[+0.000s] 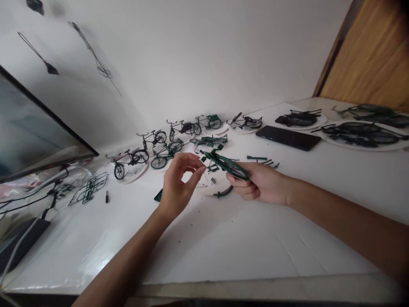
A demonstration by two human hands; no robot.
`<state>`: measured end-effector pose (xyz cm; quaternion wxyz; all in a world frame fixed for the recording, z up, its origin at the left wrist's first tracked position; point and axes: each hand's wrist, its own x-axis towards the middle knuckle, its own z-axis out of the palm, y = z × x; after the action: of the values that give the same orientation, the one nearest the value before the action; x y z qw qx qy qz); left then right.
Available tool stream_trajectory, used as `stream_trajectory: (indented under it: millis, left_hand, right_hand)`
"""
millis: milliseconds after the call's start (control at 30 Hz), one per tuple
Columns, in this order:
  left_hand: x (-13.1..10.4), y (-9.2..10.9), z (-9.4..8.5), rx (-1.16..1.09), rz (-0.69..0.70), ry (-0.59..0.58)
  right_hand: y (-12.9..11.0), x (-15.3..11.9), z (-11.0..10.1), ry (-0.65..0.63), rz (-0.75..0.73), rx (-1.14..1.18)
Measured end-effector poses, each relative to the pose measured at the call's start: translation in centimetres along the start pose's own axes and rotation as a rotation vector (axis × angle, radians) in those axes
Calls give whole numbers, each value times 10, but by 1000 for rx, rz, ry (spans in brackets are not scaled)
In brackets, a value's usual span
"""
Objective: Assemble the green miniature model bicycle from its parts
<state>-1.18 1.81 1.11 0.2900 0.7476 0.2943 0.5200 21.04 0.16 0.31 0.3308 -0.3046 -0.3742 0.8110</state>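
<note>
My right hand (263, 182) is closed around the wheel end of a green, partly built model bicycle (225, 163), held tilted above the table. Just left of it, my left hand (179, 184) has its thumb and fingertips pinched together close to the bicycle's other end. Anything between those fingertips is too small to make out. Below the hands lie a dark curved mudguard (224, 192) and small loose parts. A green flat piece (158, 195) shows partly behind my left wrist. Past my right hand are thin green and black strips (257, 158).
Several model bicycles (153, 138) stand along the wall, some on white plates. A black phone (287, 137) lies at right, near plates of dark bicycle parts (364, 133). Green part frames (91, 187), a small screwdriver (107, 196) and a monitor (38, 128) are at left.
</note>
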Motion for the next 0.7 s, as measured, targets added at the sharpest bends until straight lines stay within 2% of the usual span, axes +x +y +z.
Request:
stream_trajectory:
  millis: [167, 333, 400, 500, 600, 700]
  left_hand:
    - [-2, 1, 1, 31, -2, -23]
    - [-4, 2, 4, -75, -65, -29]
    - [-3, 2, 4, -131, -77, -39]
    - [0, 0, 2, -209, -85, -68]
    - [2, -3, 0, -229, -96, -137]
    - [2, -6, 1, -186, -87, -157]
  right_hand:
    - [1, 0, -1, -37, 1, -11]
    - [-1, 1, 3, -18, -9, -9]
    - [-1, 2, 6, 60, -59, -21]
    - [0, 4, 8, 272, -243, -144]
    - [1, 4, 5, 508, -423, -414]
    - [-1, 2, 1, 622, -565, -682]
